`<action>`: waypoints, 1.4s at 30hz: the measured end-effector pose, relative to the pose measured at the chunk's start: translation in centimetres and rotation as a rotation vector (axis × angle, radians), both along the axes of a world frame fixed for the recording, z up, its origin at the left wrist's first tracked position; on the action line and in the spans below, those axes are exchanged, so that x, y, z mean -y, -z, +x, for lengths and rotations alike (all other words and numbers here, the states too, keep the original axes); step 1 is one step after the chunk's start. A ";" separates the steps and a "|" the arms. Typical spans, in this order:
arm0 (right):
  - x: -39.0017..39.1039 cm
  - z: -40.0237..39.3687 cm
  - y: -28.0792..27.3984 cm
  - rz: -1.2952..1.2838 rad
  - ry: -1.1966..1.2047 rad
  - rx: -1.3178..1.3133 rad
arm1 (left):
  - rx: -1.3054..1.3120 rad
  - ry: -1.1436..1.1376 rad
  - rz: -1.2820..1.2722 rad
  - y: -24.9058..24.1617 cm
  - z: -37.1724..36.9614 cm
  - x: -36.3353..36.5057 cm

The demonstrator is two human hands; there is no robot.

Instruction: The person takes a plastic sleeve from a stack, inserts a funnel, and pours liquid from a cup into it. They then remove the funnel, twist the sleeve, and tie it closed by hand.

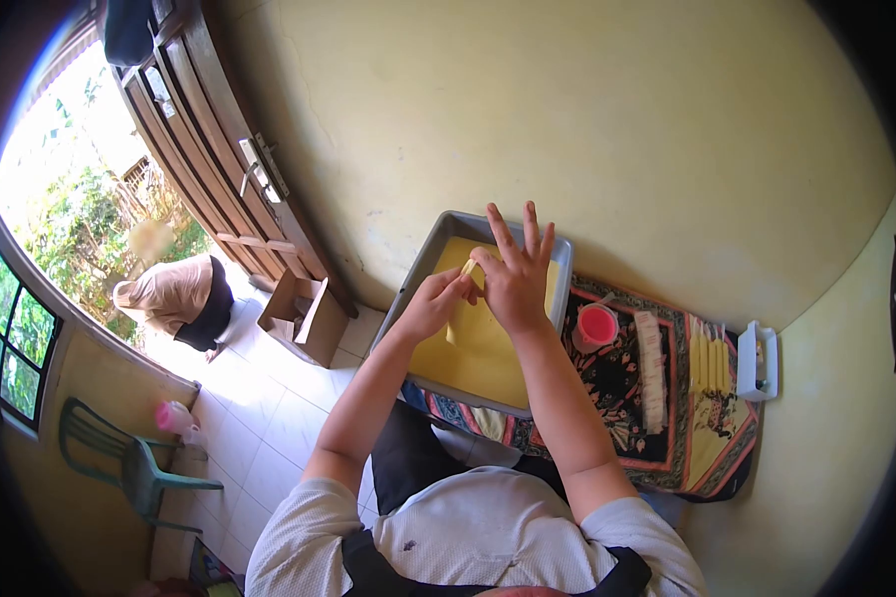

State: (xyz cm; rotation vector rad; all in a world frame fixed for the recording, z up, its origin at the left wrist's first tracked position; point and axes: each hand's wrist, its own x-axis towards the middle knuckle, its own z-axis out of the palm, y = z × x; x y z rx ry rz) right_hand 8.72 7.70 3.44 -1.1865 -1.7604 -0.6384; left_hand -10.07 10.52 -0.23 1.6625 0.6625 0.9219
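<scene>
Over the grey tub (415, 274) of yellow liquid (488, 353), both my hands meet on one slim plastic bag (453, 326) with yellow filling. My left hand (434, 304) is closed around its upper part, and the bag hangs down below. The pale end (468, 267) pokes up between the hands. With thumb and forefinger, my right hand (513, 289) pinches at that end, its other three fingers spread upward. The fingertips partly hide the grip.
Right of the tub, a patterned cloth (617, 398) bears a pink cup (595, 326), a pale strip (652, 373), several filled yellow bags (709, 360) and a white container (757, 360). A cardboard box (309, 318), a green chair (139, 468) and a bending person (184, 294) are left.
</scene>
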 end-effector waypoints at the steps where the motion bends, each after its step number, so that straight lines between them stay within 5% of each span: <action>1: 0.0 0.0 0.0 0.001 -0.001 -0.012 | 0.063 0.031 -0.029 0.0 0.0 0.0; 3: 0.1 0.0 0.1 0.004 -0.004 -0.036 | 0.189 0.090 -0.086 0.1 -0.1 -0.1; 24: 0.4 0.3 0.1 -0.030 0.015 -0.058 | -0.069 0.007 0.119 -0.5 0.2 0.2; 33: 0.6 -0.2 0.2 -0.104 -0.190 0.002 | 0.055 -0.011 -0.047 1.1 -0.6 -1.4; 42: 0.2 -0.1 -0.1 -0.105 -0.126 0.014 | 0.018 0.008 -0.055 0.2 0.0 -0.4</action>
